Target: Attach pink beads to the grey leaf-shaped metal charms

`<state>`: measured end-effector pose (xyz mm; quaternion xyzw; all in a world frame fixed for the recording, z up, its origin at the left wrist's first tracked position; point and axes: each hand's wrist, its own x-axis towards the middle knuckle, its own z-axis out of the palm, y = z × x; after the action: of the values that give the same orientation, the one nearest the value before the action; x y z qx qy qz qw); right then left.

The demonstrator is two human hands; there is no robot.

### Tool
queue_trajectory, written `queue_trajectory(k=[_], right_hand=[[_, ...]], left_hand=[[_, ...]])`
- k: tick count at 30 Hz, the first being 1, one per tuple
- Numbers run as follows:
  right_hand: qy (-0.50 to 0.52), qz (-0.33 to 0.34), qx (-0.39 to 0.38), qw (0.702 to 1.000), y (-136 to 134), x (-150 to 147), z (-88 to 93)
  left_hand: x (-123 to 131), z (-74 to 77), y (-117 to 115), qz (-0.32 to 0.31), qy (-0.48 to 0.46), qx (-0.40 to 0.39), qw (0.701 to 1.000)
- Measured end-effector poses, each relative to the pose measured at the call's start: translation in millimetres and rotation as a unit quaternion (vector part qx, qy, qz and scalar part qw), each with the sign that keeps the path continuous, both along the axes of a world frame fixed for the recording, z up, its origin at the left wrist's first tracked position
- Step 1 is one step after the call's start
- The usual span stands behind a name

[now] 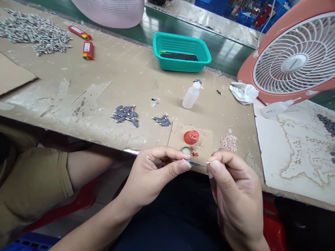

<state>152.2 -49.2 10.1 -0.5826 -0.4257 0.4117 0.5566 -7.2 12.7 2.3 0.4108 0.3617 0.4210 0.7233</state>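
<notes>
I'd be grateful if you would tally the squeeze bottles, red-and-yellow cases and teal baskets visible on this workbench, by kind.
Squeeze bottles: 2
Red-and-yellow cases: 2
Teal plastic basket: 1
Total: 5

No readable text; logo (287,62) on fan hub (280,64) too blurred.
</notes>
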Motion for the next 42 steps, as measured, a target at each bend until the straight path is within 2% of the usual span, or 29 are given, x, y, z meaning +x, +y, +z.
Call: queue_trajectory(k=[10,23,42], right_hand=[[-0.107,0.003,0.033,0.994,-5.1,1.1,2.5],[-0.132,0.016,0.045,0.990,-2.5,2.6,1.1],[-0.174,0.001,0.051,0.983,-1.0,-0.1,2.9]], left_hand=[[8.3,1.4,-5.5,-0.015,-0.006,0.015,1.000],[8.4,-0.2,-7.6,-0.012,0.023,0.055,0.998],[8.7,-0.9,-8.7,-0.010,0.034,0.063,0.997]])
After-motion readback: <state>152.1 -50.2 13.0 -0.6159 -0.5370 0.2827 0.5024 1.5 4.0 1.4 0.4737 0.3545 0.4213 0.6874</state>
